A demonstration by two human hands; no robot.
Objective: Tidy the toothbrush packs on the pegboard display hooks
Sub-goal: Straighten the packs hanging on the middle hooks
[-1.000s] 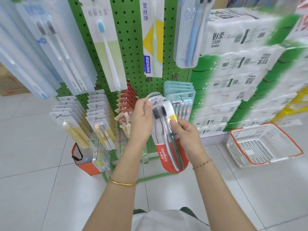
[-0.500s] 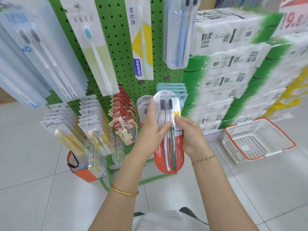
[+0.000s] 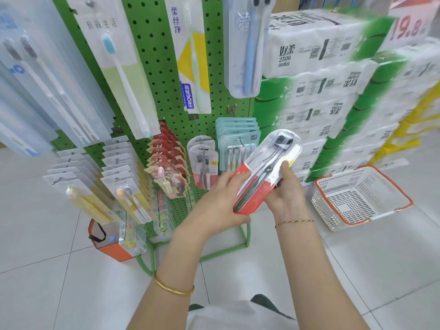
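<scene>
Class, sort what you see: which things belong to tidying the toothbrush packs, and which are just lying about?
Job: red toothbrush pack, left hand, right hand, hanging packs, green pegboard.
Lying about: white basket, tissue bales, orange box.

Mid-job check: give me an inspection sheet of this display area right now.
Surface: green pegboard on a stand; white tiled floor.
Job's things: red pack off the hooks, tilted, in both hands; similar packs hang on the lower row.
Clutter: basket and orange box on the floor.
Grippers: left hand grips the red pack's lower end; right hand holds its right edge.
Cables: nothing seen.
Surroundings: stacked tissue packs at right.
</scene>
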